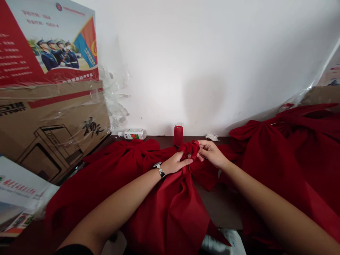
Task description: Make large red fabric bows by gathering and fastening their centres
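Red cloth [183,209]: gathered into ruffled bunch at centre of frame, loose folds draped toward bottom edge. Small metallic piece [189,155]: seen at bunch. Left hand [174,163]: curled closed round bunch, thumb laid across front. Right hand [211,152]: fingers pinched on bunch's right edge, grip partly hidden. Red thread spool [179,136]: stood upright just behind, on dark surface [168,141]. White bottle [134,134]: laid on side, left of spool. Further red fabric [268,148]: heaped at right of frame. Cardboard box [66,124]: placed at left.
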A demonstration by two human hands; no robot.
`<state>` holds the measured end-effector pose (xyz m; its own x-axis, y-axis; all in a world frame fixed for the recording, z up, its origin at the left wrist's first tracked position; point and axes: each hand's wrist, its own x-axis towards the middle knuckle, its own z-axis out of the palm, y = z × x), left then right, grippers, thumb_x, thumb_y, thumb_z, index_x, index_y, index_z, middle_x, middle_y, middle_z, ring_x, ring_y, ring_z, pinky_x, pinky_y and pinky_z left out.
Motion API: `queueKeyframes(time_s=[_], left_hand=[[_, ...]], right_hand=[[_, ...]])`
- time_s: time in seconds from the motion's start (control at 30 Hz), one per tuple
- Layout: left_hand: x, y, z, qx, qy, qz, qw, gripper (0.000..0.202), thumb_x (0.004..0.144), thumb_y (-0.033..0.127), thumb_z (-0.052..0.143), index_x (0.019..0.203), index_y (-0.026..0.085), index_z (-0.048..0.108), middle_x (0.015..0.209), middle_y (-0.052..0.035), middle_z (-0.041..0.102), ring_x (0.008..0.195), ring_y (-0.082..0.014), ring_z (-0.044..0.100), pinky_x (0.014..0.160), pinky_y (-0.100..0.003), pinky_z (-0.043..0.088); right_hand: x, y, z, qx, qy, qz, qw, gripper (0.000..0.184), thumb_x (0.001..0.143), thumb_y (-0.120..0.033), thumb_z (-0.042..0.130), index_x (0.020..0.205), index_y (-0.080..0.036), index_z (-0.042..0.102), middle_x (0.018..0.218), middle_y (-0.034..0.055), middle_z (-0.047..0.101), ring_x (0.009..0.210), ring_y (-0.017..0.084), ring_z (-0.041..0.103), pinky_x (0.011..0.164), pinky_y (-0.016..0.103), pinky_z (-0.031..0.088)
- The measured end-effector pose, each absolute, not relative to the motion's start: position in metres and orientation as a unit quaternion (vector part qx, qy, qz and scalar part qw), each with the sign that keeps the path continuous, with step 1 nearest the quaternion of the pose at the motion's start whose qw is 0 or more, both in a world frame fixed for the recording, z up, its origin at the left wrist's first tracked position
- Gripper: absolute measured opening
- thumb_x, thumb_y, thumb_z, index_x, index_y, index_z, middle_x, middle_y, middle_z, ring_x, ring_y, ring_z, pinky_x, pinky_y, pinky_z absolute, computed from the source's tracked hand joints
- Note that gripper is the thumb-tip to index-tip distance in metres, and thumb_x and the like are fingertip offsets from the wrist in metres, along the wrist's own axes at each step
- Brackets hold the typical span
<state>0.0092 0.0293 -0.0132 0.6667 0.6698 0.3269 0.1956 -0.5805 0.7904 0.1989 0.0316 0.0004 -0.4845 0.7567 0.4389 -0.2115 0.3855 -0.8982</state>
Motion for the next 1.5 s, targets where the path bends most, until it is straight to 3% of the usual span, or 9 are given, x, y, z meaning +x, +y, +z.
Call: queueKeyframes(time_s=[0.3, 0.53, 0.63, 0.9, 1.1, 1.3, 1.4, 1.5], left_hand=[[0.009, 0.029, -0.014, 0.828, 0.265, 0.306, 0.389, 0.036, 0.086, 0.044, 0.048, 0.101, 0.013, 0.056, 0.095, -0.0077, 0.063, 0.097, -0.0216, 0.057, 0.091, -0.033, 0.041], [0.008, 0.033, -0.018, 0.818, 0.289, 0.339, 0.364, 0.038, 0.085, 0.041, 0.050, 0.113, 0.015, 0.052, 0.100, -0.0072, 0.063, 0.102, -0.0217, 0.055, 0.093, -0.035, 0.041], [0.008, 0.034, -0.019, 0.819, 0.294, 0.348, 0.350, 0.037, 0.085, 0.040, 0.051, 0.112, 0.015, 0.053, 0.107, -0.0081, 0.062, 0.102, -0.0219, 0.055, 0.095, -0.036, 0.040], [0.009, 0.033, -0.017, 0.836, 0.289, 0.337, 0.323, 0.035, 0.086, 0.038, 0.050, 0.110, 0.013, 0.053, 0.108, -0.0092, 0.061, 0.100, -0.0213, 0.056, 0.093, -0.034, 0.040], [0.009, 0.033, -0.019, 0.840, 0.270, 0.341, 0.324, 0.037, 0.086, 0.036, 0.050, 0.116, 0.014, 0.051, 0.114, -0.0095, 0.059, 0.102, -0.0216, 0.055, 0.094, -0.035, 0.040], [0.009, 0.036, -0.021, 0.819, 0.298, 0.365, 0.327, 0.039, 0.085, 0.039, 0.050, 0.117, 0.015, 0.051, 0.115, -0.0096, 0.060, 0.106, -0.0230, 0.054, 0.097, -0.036, 0.039], [0.007, 0.040, -0.025, 0.801, 0.330, 0.380, 0.324, 0.037, 0.085, 0.042, 0.049, 0.110, 0.014, 0.053, 0.109, -0.0092, 0.061, 0.102, -0.0227, 0.056, 0.094, -0.036, 0.040], [0.006, 0.044, -0.028, 0.787, 0.339, 0.392, 0.334, 0.036, 0.086, 0.042, 0.048, 0.107, 0.014, 0.051, 0.106, -0.0084, 0.061, 0.101, -0.0218, 0.055, 0.093, -0.035, 0.040]], right_hand=[[0.200, 0.030, 0.004, -0.213, -0.713, 0.497, 0.446, 0.035, 0.072, -0.048, 0.067, 0.070, -0.015, 0.057, 0.058, -0.0008, 0.057, 0.041, 0.007, 0.044, 0.042, 0.020, 0.034], [0.200, 0.028, 0.008, -0.254, -0.749, 0.381, 0.479, 0.031, 0.077, -0.043, 0.063, 0.063, -0.016, 0.059, 0.055, -0.0017, 0.050, 0.043, 0.008, 0.043, 0.045, 0.022, 0.036], [0.198, 0.028, 0.007, -0.262, -0.752, 0.351, 0.493, 0.033, 0.078, -0.044, 0.061, 0.060, -0.016, 0.059, 0.063, 0.0005, 0.050, 0.047, 0.009, 0.044, 0.044, 0.022, 0.036], [0.192, 0.031, -0.003, -0.266, -0.641, 0.497, 0.521, 0.032, 0.067, -0.043, 0.072, 0.073, -0.016, 0.058, 0.056, -0.0019, 0.052, 0.045, 0.007, 0.042, 0.039, 0.018, 0.032], [0.194, 0.034, -0.004, -0.266, -0.635, 0.526, 0.499, 0.031, 0.063, -0.039, 0.076, 0.065, -0.014, 0.058, 0.055, -0.0024, 0.053, 0.044, 0.006, 0.038, 0.039, 0.018, 0.030], [0.196, 0.038, -0.006, -0.278, -0.631, 0.528, 0.496, 0.026, 0.068, -0.039, 0.070, 0.066, -0.014, 0.064, 0.061, 0.0009, 0.058, 0.053, 0.009, 0.046, 0.049, 0.021, 0.037], [0.196, 0.038, -0.006, -0.269, -0.645, 0.529, 0.482, 0.017, 0.073, -0.033, 0.065, 0.074, -0.016, 0.066, 0.074, 0.0022, 0.060, 0.066, 0.012, 0.053, 0.059, 0.023, 0.042], [0.197, 0.036, -0.003, -0.271, -0.734, 0.436, 0.444, 0.014, 0.075, -0.026, 0.060, 0.085, -0.018, 0.066, 0.089, 0.0036, 0.061, 0.078, 0.016, 0.056, 0.070, 0.028, 0.044]])
